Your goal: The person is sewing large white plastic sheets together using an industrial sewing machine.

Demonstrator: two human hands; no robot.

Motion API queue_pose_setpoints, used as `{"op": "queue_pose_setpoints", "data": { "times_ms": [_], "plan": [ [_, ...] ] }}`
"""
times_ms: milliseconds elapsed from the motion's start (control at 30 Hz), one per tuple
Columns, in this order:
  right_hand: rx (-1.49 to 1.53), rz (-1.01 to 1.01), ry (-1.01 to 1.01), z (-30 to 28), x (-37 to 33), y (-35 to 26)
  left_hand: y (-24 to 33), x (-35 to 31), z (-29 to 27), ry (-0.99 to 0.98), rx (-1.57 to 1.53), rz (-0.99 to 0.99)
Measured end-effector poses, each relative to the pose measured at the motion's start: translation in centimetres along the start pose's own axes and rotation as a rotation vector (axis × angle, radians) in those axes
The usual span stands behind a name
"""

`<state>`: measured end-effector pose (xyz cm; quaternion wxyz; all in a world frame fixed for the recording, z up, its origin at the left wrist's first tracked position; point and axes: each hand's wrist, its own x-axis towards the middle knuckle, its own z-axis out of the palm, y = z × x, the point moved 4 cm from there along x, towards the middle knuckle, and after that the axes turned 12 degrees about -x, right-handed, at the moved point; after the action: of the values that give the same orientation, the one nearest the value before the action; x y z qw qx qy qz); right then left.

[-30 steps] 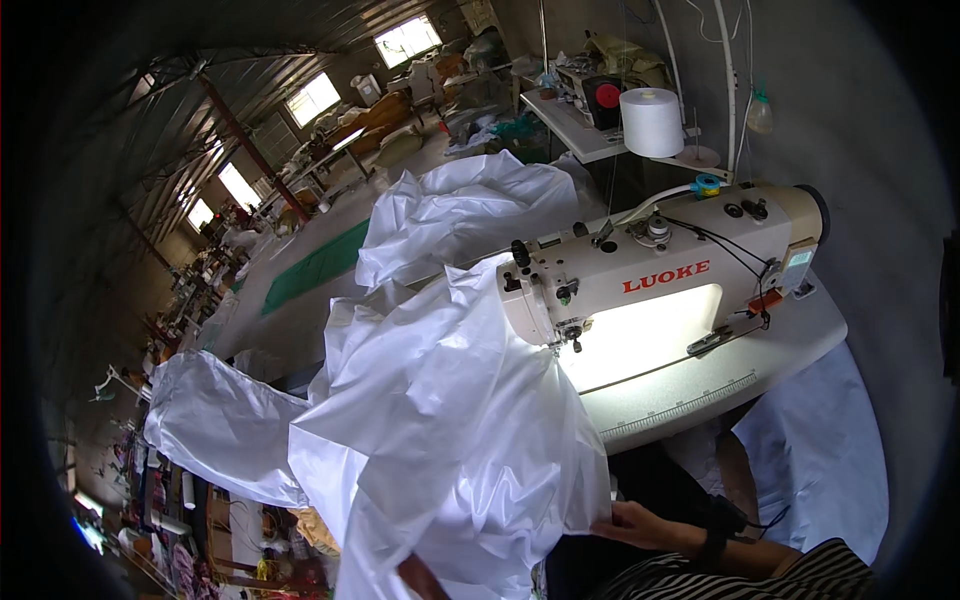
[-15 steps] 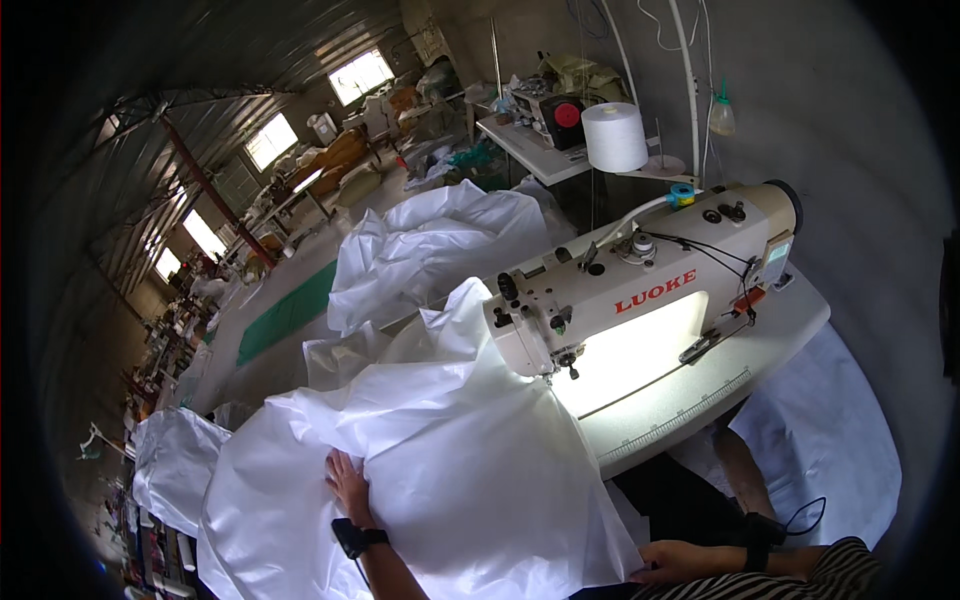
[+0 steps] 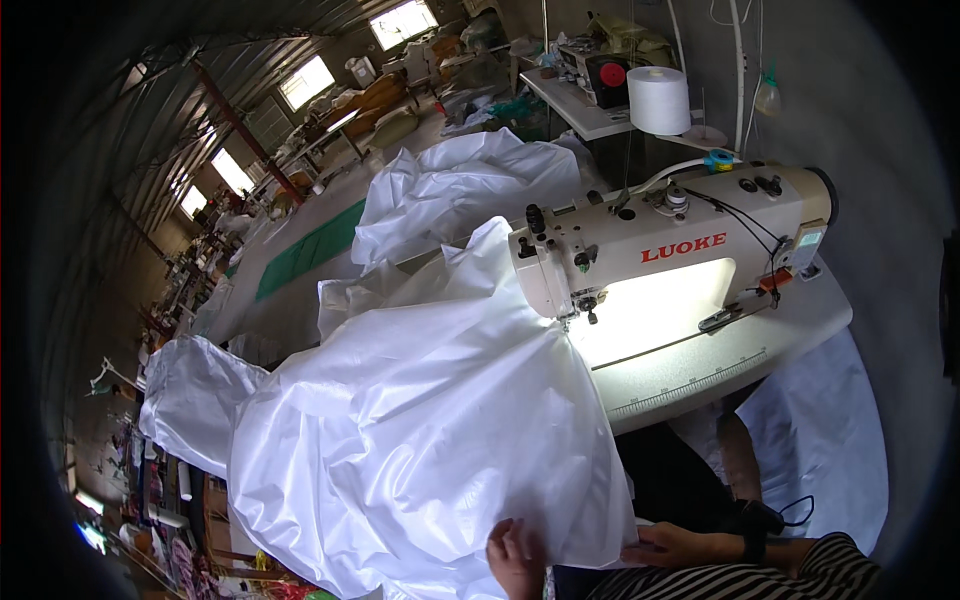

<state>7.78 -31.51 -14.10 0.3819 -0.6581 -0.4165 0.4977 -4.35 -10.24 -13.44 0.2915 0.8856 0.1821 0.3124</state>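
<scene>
A large sheet of glossy white fabric (image 3: 400,420) spreads from the sewing machine's needle area down toward me, wrinkled and hanging over the near edge. The pale industrial sewing machine (image 3: 670,235) stands to the right, its lamp lit, with the fabric's upper right edge at the presser foot. At the sheet's bottom right corner, my right hand (image 3: 675,545) pinches the edge. Close by on its left, my left hand (image 3: 515,555) rests by the lower edge of the cloth, fingers loosely bent and slightly blurred, with nothing visible gripped.
A white thread cone (image 3: 658,100) stands behind the machine. Beyond the sheet lie a heap of white fabric (image 3: 470,180) and a green strip (image 3: 310,250). More white fabric (image 3: 820,440) hangs below the machine table (image 3: 740,365) at right. Colourful clutter (image 3: 190,540) fills the lower left.
My left hand has left the middle of the sheet and moved right and toward me, near my right hand. The fabric has shifted and wrinkled differently. The whole view has tilted slightly.
</scene>
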Motion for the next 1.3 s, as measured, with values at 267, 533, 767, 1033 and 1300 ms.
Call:
{"op": "queue_pose_setpoints", "data": {
  "times_ms": [267,533,767,1033,1300],
  "plan": [
    [0.424,0.128,0.222,0.2,-2.7,2.6,2.8,-0.8,-1.5,0.162,-0.187,-0.111],
    [-0.123,0.298,0.296,-3.5,-3.6,2.1,-5.1,-1.9,-4.6,0.453,-0.791,-0.615],
    [-0.053,0.104,0.333,-3.9,-2.5,2.1,-1.1,-6.5,3.5,0.02,-0.015,-0.24],
    [0.379,0.244,0.219,-2.0,-3.2,4.9,-6.7,-3.0,1.2,0.395,-0.831,-0.439],
    [0.417,0.112,0.17,-1.0,-2.6,3.3,-4.7,-3.2,5.4,0.254,-0.129,-0.243]
  ]
}}
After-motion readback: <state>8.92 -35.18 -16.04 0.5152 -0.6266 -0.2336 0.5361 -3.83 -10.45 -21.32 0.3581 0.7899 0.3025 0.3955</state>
